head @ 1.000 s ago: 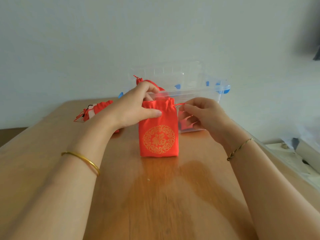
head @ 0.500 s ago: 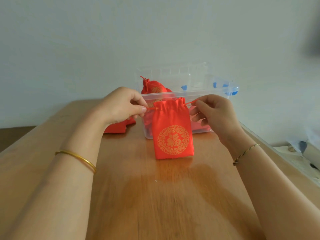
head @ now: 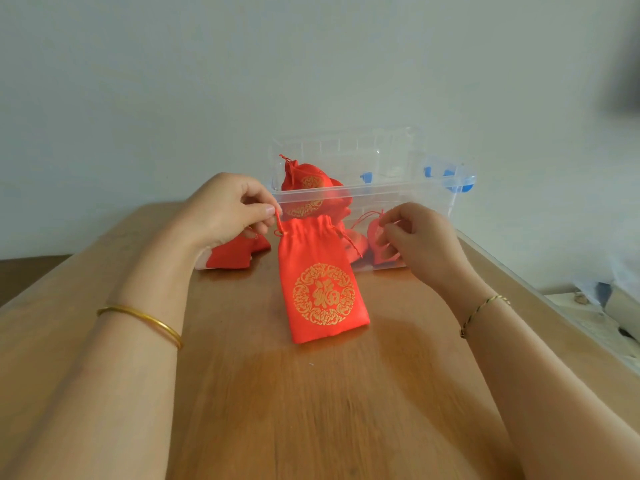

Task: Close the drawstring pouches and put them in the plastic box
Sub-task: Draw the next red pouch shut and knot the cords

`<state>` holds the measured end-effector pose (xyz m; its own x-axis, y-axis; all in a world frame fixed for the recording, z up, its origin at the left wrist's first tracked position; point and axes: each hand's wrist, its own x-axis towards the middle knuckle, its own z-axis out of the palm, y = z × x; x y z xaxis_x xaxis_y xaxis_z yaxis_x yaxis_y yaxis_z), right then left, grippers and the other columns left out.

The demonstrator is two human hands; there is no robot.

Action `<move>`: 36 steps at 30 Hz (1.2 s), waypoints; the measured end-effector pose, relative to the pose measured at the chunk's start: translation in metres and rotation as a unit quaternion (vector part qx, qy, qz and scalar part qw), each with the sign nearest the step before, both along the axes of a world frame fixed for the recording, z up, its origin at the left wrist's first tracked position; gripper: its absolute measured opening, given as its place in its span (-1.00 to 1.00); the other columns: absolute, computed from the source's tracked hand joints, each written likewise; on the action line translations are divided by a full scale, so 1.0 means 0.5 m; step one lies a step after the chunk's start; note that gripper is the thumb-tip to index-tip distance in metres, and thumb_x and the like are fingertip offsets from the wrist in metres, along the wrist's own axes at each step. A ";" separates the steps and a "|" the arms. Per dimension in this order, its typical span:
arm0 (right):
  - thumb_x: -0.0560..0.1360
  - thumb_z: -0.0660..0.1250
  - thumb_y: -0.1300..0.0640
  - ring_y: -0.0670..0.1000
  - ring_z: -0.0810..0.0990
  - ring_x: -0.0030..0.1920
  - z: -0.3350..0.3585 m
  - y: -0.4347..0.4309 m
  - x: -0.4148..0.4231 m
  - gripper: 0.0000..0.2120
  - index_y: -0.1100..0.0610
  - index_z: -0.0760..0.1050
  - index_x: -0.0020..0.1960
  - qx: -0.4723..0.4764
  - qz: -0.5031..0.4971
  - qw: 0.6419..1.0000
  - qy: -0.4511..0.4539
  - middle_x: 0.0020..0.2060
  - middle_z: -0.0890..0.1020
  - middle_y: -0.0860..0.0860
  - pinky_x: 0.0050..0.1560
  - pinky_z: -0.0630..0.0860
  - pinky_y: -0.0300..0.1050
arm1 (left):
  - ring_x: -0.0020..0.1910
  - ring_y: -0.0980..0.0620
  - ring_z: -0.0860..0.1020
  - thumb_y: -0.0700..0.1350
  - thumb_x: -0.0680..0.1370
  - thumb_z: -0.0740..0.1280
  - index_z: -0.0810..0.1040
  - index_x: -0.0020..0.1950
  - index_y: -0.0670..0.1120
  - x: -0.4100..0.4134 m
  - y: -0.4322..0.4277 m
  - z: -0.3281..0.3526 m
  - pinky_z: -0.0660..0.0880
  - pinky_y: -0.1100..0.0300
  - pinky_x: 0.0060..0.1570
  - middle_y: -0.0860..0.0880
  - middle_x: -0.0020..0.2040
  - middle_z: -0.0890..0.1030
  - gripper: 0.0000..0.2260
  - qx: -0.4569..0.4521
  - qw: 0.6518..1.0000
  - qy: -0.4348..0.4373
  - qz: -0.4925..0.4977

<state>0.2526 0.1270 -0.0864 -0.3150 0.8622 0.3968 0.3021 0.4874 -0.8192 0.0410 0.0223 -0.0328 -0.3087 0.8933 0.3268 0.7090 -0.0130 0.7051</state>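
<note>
A red drawstring pouch [head: 322, 282] with a gold round emblem stands on the wooden table [head: 311, 410], its mouth gathered narrow. My left hand [head: 228, 209] pinches the pouch's left cord at the top corner. The right cord hangs slack beside the pouch. My right hand [head: 419, 233] hovers just right of it with curled fingers, and I cannot tell whether it holds any cord. Right behind stands the clear plastic box [head: 381, 195], open, with closed red pouches [head: 304, 185] inside. Another red pouch [head: 232, 258] lies on the table, partly hidden by my left hand.
The box has blue latches [head: 464, 185] on its right end and stands close to the white wall. The table's right edge runs diagonally past my right forearm, with blurred clutter [head: 606, 299] lying beyond it.
My left hand went from gripping the pouch's top to pinching its left cord. The pouch's mouth has drawn narrower. The right cord, held taut before, now hangs slack.
</note>
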 end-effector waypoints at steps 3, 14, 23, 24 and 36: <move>0.48 0.15 0.32 0.08 0.62 -0.34 -0.010 -0.004 -0.010 -0.84 0.20 0.49 -0.10 -0.056 0.029 0.998 -0.018 -0.27 0.61 0.13 -0.31 0.57 0.00 | -0.36 0.17 0.62 -0.30 0.57 0.19 0.54 -0.14 -0.15 0.014 -0.002 0.001 0.56 0.30 -0.33 -0.09 -0.24 0.61 -0.82 -0.009 0.997 -0.069 -0.033; 0.51 0.18 0.40 -0.05 0.60 -0.44 -0.030 -0.016 -0.018 -0.73 0.27 0.39 0.20 -0.337 0.154 0.926 0.076 -0.23 0.60 0.12 -0.48 0.44 -0.26 | -0.16 0.04 0.67 -0.28 0.58 0.19 0.54 -0.12 -0.12 0.030 -0.007 0.008 0.59 0.21 -0.17 -0.10 -0.13 0.65 -0.82 -0.005 0.992 -0.091 -0.086; 0.50 0.22 0.39 -0.05 0.56 -0.47 -0.052 -0.016 -0.032 -0.87 0.21 0.47 -0.08 -0.409 0.218 0.880 0.100 -0.39 0.59 0.05 -0.55 0.37 -0.30 | -0.21 0.06 0.65 -0.30 0.58 0.18 0.55 -0.12 -0.15 0.037 -0.010 0.015 0.60 0.20 -0.16 -0.05 -0.20 0.65 -0.82 0.022 0.986 -0.117 -0.115; 0.51 0.22 0.37 -0.06 0.56 -0.46 -0.052 -0.015 -0.031 -0.88 0.20 0.47 -0.10 -0.414 0.223 0.878 0.092 -0.39 0.59 0.04 -0.55 0.38 -0.30 | -0.21 0.06 0.65 -0.30 0.58 0.18 0.55 -0.12 -0.15 0.037 -0.010 0.015 0.60 0.20 -0.16 -0.05 -0.20 0.65 -0.82 0.022 0.987 -0.116 -0.113; 0.58 0.19 0.14 -0.13 0.46 -0.54 0.002 0.002 0.037 -0.77 0.22 0.58 -0.09 -0.295 0.232 0.927 0.009 -0.40 0.61 0.05 -0.52 0.38 -0.33 | -0.45 0.19 0.46 -0.28 0.53 0.29 0.60 -0.19 -0.05 0.002 -0.008 0.015 0.47 0.40 -0.39 -0.12 -0.29 0.54 -0.81 0.046 0.999 0.009 -0.016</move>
